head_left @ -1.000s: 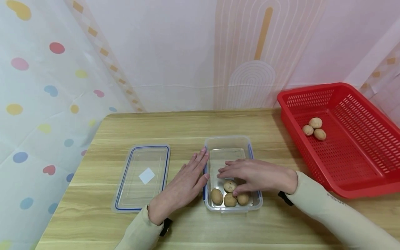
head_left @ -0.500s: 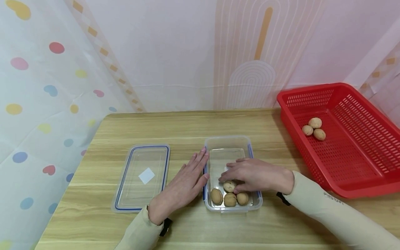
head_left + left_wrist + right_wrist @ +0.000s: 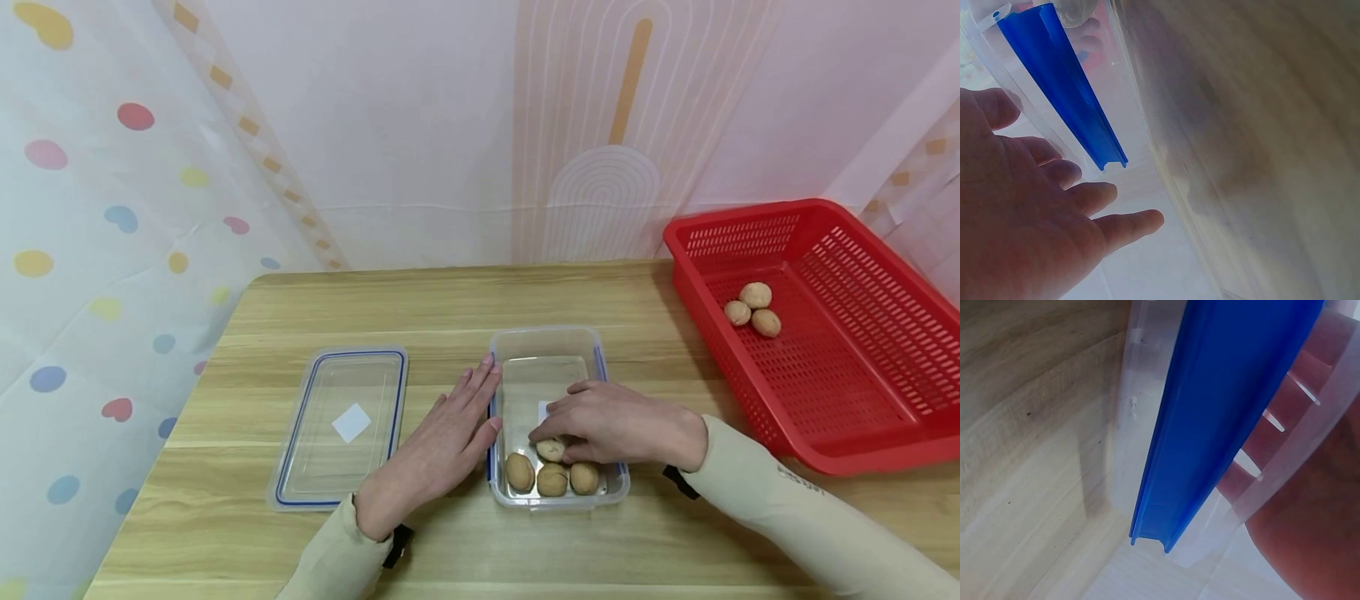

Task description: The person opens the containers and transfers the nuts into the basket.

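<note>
A clear plastic food container [image 3: 545, 343] with blue side clips stands on the table, several walnuts at its near end. My right hand [image 3: 615, 423] reaches over the right rim into it, thumb and fingers pinching the rearmost walnut [image 3: 551, 451]. Three more lie in a row in front: a left walnut [image 3: 520, 472], a middle walnut [image 3: 552, 480] and a right walnut [image 3: 584, 478]. With fingers straight, my left hand [image 3: 442, 437] rests along the container's left side. In the left wrist view its fingertips are right by the rim, near the blue clip [image 3: 1060, 87].
A clear lid [image 3: 363, 475] with a blue seal lies flat left of the container. At the right stands a red perforated basket [image 3: 847, 375] holding three walnuts [image 3: 755, 295]. Behind the wooden table [image 3: 450, 300] hangs a patterned cloth [image 3: 420, 125].
My right hand's fingers have lowered and closed around the rearmost walnut, uncovering more of the right walnut. The left hand has stayed in place.
</note>
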`<action>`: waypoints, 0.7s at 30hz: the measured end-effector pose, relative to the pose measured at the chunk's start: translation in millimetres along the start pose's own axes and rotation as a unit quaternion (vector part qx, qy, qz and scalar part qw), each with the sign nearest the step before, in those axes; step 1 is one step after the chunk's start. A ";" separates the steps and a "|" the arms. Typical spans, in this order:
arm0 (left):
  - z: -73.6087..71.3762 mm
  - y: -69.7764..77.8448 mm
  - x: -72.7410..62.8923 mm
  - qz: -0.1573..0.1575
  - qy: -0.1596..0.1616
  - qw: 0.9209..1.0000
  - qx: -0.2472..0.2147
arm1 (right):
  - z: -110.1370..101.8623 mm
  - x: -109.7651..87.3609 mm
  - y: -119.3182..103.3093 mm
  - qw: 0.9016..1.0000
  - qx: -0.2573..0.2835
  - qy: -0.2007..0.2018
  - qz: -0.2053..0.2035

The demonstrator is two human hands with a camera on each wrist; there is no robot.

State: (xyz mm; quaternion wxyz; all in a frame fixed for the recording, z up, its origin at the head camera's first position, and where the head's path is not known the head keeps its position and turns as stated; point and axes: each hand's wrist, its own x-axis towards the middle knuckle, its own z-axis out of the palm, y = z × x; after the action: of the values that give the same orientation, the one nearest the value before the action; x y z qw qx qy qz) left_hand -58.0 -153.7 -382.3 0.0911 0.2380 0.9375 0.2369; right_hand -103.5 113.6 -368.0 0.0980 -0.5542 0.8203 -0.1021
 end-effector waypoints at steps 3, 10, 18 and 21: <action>0.1 0.2 -0.4 0.001 0.000 1.000 -0.001 | -0.4 -2.0 -1.1 1.000 0.027 0.012 0.001; 0.2 0.4 -1.1 0.004 0.003 1.000 -0.003 | -3.1 -8.4 -4.4 0.991 0.125 0.038 0.026; -0.5 0.1 -0.8 0.004 0.002 1.000 -0.002 | -3.2 -17.6 -6.2 0.986 0.144 0.081 0.026; -0.3 0.0 -0.8 0.003 0.001 1.000 -0.002 | -3.0 -20.6 -7.8 0.984 0.149 0.089 0.029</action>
State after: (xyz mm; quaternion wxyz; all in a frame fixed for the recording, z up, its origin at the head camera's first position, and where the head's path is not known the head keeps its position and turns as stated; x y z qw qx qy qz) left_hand -57.4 -154.2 -382.0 0.0897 0.2403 0.9365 0.2391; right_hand -89.8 130.1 -362.0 0.1088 -0.4977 0.8174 -0.2688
